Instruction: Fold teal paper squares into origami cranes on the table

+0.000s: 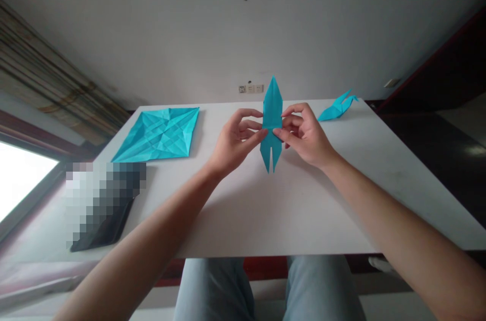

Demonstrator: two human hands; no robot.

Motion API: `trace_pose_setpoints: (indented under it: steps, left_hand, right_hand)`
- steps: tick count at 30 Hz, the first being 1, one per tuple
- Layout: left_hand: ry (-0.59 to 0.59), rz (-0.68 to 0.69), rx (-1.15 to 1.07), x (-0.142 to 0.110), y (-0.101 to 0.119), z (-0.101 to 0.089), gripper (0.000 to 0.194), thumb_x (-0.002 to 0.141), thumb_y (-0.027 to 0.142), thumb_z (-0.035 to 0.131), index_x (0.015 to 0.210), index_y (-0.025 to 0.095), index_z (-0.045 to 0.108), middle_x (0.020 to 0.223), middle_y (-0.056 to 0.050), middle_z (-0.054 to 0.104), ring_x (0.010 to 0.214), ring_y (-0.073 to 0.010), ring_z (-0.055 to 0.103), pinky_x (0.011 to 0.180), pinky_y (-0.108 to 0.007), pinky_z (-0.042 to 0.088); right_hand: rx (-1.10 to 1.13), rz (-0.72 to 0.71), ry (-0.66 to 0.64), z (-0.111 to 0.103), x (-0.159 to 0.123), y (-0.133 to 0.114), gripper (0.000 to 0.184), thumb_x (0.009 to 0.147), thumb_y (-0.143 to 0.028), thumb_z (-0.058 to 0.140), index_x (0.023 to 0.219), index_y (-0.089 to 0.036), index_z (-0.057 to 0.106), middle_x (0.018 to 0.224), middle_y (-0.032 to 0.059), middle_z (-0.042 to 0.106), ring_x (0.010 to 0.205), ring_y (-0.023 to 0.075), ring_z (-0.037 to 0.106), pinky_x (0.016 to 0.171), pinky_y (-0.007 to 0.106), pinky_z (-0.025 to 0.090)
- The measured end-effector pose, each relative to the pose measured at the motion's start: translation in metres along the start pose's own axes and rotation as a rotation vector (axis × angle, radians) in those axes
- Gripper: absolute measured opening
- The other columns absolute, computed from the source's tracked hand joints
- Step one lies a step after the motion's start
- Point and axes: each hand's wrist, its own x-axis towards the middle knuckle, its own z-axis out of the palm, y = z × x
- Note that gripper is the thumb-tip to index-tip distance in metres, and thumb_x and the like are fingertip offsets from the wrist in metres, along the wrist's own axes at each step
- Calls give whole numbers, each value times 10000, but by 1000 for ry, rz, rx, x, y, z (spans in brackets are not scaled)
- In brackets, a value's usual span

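Observation:
A folded blue origami paper (272, 108) is held upright above the table, between my two hands. It has a single point at the top and two narrow points with a slit between them at the bottom. My left hand (243, 133) pinches its left edge, thumb on the near face near the middle. On the opposite edge, my right hand (304, 133) pinches it the same way, with its thumb close to the other thumb. The fingertips behind the paper are partly hidden.
The white table (235, 219) carries a creased blue paper sheet (163, 131) at the back left. A folded blue paper crane (337, 107) lies at the back right. At the left edge rests a dark flat device (110, 225), partly pixelated. Wall sockets (250, 89) are behind.

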Motion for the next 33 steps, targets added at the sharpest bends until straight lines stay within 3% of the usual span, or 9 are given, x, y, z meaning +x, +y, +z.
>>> trace_pose_setpoints:
  steps: [6, 14, 20, 27, 33]
  left_hand:
    - [13, 53, 47, 1, 0, 0, 449, 972, 562, 995, 1203, 254, 763, 1054, -46, 828, 840, -162, 821, 720, -267, 650]
    - [-5, 107, 10, 5, 0, 2, 424, 986, 606, 957, 1080, 217, 818, 1115, -90, 839, 947, -187, 820, 807, -294, 684]
    - [32, 54, 43, 2, 5, 3, 236, 988, 440, 921, 1005, 209, 873, 961, -69, 846, 784, -169, 756, 655, -274, 611]
    - [-6, -108, -35, 2, 15, 3, 354, 986, 515, 900, 1059, 171, 854, 1103, -84, 880, 854, -163, 802, 793, -281, 699]
    - [-4, -118, -21, 1, 10, 2, 528, 907, 628, 1020, 1117, 175, 848, 972, -75, 857, 779, -162, 768, 692, -267, 648]
  right_hand:
    - [39, 3, 3, -1, 0, 4, 593, 903, -542, 1039, 1219, -327, 586, 932, -59, 735, 748, 156, 697, 574, 239, 569]
    - [-3, -74, -49, -6, -1, 6, 316, 1023, -576, 915, 1116, -280, 860, 1062, 40, 788, 811, 162, 699, 592, 245, 598]
    - [-2, -133, -88, -10, -2, 2, 201, 1059, -486, 883, 1114, -305, 953, 1016, 48, 736, 814, 160, 687, 617, 248, 623]
    - [-43, -196, -68, -10, -1, -1, 156, 1081, -383, 837, 1120, -312, 970, 1052, 63, 755, 798, 141, 674, 549, 209, 557]
    - [-65, -209, -81, -10, -1, -2, 156, 1096, -403, 829, 1132, -309, 947, 1060, 47, 750, 796, 136, 666, 576, 218, 587]
